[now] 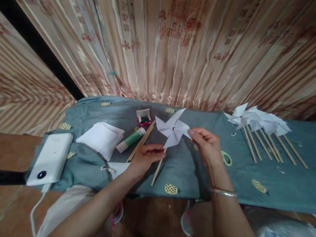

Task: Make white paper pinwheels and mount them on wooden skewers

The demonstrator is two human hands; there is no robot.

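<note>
The left hand (145, 157) was closed in a pinch on the stick (156, 171) of a white paper pinwheel (174, 134), held between the counter's (193, 173) near and far edges, and the right hand (208, 146) nipped one blade tip. More pinwheels (267, 124) lay by the far edge to the right, while paper (99, 137), a green-and-white tube (131, 140) and loose sticks (141, 141) lay toward the left end.

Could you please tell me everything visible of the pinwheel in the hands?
The pinwheel has four white, paper-like blades, a shiny pin at the centre and a pale, wood-like stick. It is held over the green cloth, stick slanting. The left hand holds the stick below the blades; the right hand pinches one blade's tip.
</note>
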